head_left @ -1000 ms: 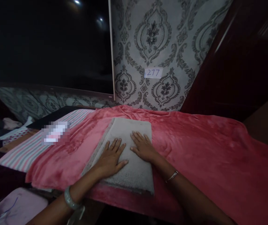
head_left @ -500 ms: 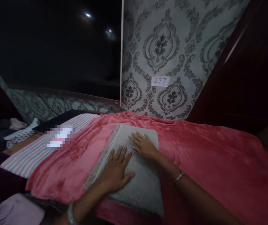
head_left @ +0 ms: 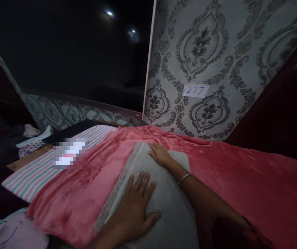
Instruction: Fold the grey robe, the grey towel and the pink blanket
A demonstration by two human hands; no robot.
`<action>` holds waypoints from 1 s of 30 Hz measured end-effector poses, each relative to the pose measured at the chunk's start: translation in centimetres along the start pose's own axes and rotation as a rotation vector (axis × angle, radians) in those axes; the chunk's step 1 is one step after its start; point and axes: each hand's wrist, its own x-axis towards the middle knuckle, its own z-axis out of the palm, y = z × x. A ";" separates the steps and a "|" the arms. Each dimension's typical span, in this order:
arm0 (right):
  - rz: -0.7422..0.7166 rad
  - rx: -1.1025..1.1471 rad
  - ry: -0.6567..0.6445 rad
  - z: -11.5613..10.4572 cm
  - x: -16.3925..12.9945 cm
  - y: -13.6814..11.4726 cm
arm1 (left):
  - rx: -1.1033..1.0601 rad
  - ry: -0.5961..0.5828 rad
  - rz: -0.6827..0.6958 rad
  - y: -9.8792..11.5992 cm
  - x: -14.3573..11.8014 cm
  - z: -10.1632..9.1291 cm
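A small white label (head_left: 195,91) stuck on the patterned wallpaper (head_left: 215,52) reads "277"; nothing else legible.

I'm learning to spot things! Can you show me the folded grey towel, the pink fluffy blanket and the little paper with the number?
folded grey towel (head_left: 167,204): head view, on its flat top.
pink fluffy blanket (head_left: 241,180): head view, bare right part.
small white paper numbered 277 (head_left: 195,91): head view, its middle.

The folded towel (head_left: 161,193) is pale grey. Under it, the fleece blanket (head_left: 241,180) is plain coral pink. At ten o'clock, a sheet (head_left: 31,173) has pink-grey stripes. The wallpaper (head_left: 215,52) is grey damask.
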 end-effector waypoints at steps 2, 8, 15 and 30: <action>0.016 -0.015 0.079 -0.1 0.6 -0.3 | -0.010 0.011 0.007 -0.1 0.0 0.1; 0.163 0.035 0.067 -1.0 3.1 -1.9 | -0.018 0.026 0.027 -0.1 -0.2 0.1; 0.182 0.090 0.035 0.7 5.1 -0.6 | -0.038 -0.026 0.007 0.3 0.1 -0.2; 0.149 0.077 0.077 0.5 3.9 -1.1 | -0.009 0.017 0.019 0.1 -0.1 0.1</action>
